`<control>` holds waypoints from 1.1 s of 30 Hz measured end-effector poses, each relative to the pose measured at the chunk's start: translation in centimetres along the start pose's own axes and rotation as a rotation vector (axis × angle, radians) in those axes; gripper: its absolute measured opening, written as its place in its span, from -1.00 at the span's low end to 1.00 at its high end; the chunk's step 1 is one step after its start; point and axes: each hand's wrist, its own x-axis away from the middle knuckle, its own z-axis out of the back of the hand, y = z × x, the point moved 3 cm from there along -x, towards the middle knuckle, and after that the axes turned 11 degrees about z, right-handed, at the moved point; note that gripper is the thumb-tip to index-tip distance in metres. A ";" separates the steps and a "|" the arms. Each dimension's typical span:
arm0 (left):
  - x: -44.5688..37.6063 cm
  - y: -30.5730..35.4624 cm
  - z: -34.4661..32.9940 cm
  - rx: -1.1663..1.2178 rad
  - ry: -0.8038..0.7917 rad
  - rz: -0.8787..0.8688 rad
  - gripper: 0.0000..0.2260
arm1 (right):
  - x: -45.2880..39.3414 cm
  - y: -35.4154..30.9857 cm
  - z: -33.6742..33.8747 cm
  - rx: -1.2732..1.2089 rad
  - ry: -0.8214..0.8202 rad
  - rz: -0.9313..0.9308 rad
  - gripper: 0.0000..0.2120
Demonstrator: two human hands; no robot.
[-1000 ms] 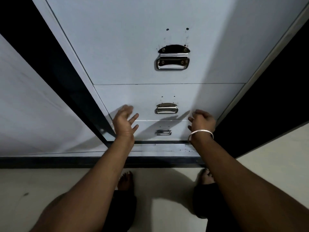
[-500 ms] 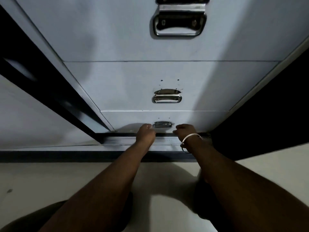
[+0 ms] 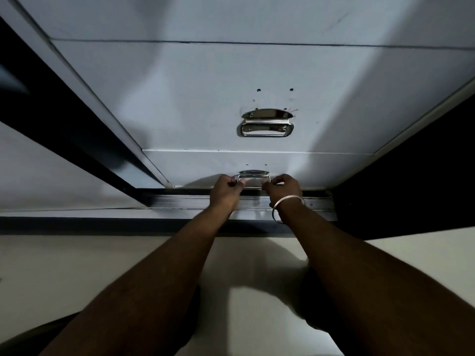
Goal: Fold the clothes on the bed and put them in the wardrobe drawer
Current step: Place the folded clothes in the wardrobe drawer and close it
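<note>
**Both hands on bottom drawer handle**

Left hand (image 3: 226, 191) curled round the left end of the metal handle (image 3: 253, 179) on the wardrobe's bottom drawer (image 3: 195, 168), at its lower edge. Right hand (image 3: 282, 188), bangle (image 3: 288, 204) on wrist, grips the right end.

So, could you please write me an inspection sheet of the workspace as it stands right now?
Surface: pale floor in front of the wardrobe; dim light, hard shadows.
Job's things: bottom drawer appears shut; its metal handle is swung outward. Middle drawer shut, its handle hanging flat. No clothes in view.
Clutter: nothing seen.
Grippers: left hand and right hand each curl their fingers round the bottom handle, one at each end. Bangle on the right wrist.
Cables: nothing seen.
Surroundings: sliding-door track below the drawers; dark gaps on both sides.
</note>
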 end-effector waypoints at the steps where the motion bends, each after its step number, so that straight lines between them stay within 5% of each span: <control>1: 0.0 0.1 0.1 0.004 0.007 -0.003 -0.86 | -0.8 0.9 -0.4 -0.009 -0.004 -0.008 -0.74; 4: 0.4 0.9 0.1 0.012 0.047 0.016 -0.96 | 0.0 -0.8 0.0 -0.028 -0.039 -0.043 -0.92; 10: 1.4 0.5 0.2 0.020 0.075 -0.044 -0.93 | 0.8 -3.6 1.3 0.246 -0.110 -0.045 -0.93; 19: 1.5 -1.7 0.4 -0.091 0.122 -0.088 -0.89 | 2.3 -1.7 1.2 0.147 -0.158 -0.114 -0.91; 28: 4.6 -5.4 0.8 -0.305 0.104 -0.169 -0.95 | 7.2 1.3 2.3 0.344 -0.138 -0.081 -0.83; 33: 7.7 -9.1 1.0 -0.384 0.068 -0.162 -0.86 | 10.8 4.3 2.8 0.162 -0.186 -0.189 -0.90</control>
